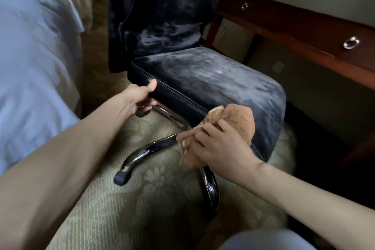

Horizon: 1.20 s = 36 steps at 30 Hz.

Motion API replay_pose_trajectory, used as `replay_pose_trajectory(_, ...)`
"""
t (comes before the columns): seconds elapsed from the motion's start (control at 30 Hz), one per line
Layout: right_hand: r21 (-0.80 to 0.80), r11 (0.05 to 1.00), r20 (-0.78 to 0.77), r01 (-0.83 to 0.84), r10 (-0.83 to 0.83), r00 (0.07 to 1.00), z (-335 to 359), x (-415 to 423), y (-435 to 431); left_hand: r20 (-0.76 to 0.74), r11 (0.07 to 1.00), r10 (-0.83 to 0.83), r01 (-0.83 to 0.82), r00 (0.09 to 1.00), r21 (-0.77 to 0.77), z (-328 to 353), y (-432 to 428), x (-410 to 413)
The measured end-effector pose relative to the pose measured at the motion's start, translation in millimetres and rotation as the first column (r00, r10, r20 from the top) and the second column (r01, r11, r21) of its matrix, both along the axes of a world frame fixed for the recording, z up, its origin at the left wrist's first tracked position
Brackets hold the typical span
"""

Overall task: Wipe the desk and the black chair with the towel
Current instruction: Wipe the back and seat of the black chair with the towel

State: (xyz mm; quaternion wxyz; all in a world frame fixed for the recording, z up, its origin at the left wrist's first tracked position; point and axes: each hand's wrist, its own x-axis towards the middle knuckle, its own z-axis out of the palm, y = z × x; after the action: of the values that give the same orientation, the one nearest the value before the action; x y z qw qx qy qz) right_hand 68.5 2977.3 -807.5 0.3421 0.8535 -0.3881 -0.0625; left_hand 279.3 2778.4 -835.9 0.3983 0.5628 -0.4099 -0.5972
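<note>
The black chair (203, 79) stands in the middle, its velvet seat and backrest streaked with pale marks. My left hand (140, 97) grips the seat's left front edge, thumb on top and fingers curled underneath. My right hand (219, 144) holds a bunched orange-brown towel (239, 122) against the seat's front right corner. The wooden desk (304, 32) runs along the right side, behind the chair.
A bed with white sheets (36, 57) fills the left side, close to the chair. The chair's chrome legs (150, 148) spread over a patterned beige carpet (142, 209). Two ring pulls (351, 42) sit on the desk drawers. A dark gap lies under the desk.
</note>
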Motion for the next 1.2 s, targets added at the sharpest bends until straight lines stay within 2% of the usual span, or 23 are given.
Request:
replay_pose_trajectory(0.13, 0.02, 0.996, -0.034, 0.084, -0.083, 0.996, -2, -5, 20, 0.043, 0.997, 0.047, -0.044, 0.998, -0.057, 0, 8, -13)
replay_pose_trajectory(0.2, -0.016, 0.998, 0.01, 0.06, -0.06, 0.998, -1, -2, 18, 0.062, 0.999, 0.033, -0.032, 0.997, -0.018, 3, 17, -20)
replay_pose_trajectory(0.3, -0.109, 0.994, 0.158, -0.013, 0.03, 0.987, -2, -1, 8, 0.109, 0.978, -0.199, 0.19, 0.974, 0.088, 10, 41, -35)
replay_pose_trajectory(0.43, -0.119, 0.993, 0.223, -0.016, 0.042, 0.974, -9, -1, -1, 0.051, 0.941, -0.339, 0.338, 0.939, 0.03, 6, 65, -44)
replay_pose_trajectory(0.53, -0.151, 0.989, 0.228, -0.01, 0.044, 0.973, -14, -15, 12, 0.064, 0.956, -0.277, 0.282, 0.959, -0.076, 2, 68, -45)
replay_pose_trajectory(0.67, -0.173, 0.985, 0.15, 0.008, 0.018, 0.989, -26, -43, 38, 0.074, 0.969, -0.158, 0.169, 0.985, -0.177, 0, 68, -57)
replay_pose_trajectory(0.8, -0.188, 0.982, 0.211, -0.013, 0.053, 0.976, -33, -63, 58, 0.064, 0.975, -0.129, 0.138, 0.99, -0.174, 1, 63, -56)
replay_pose_trajectory(1.03, -0.063, 0.992, 0.091, -0.105, 0.111, 0.99, -27, -118, 89, 0.088, 0.975, -0.167, 0.177, 0.982, -0.132, 3, 54, -46)
replay_pose_trajectory(1.13, -0.053, 0.994, 0.125, -0.099, 0.105, 0.987, -21, -119, 92, 0.083, 0.972, -0.195, 0.204, 0.977, -0.114, 2, 55, -42)
replay_pose_trajectory(1.2, -0.048, 0.993, 0.177, -0.104, 0.111, 0.978, -15, -109, 89, 0.023, 0.975, -0.201, 0.202, 0.979, -0.096, 1, 53, -38)
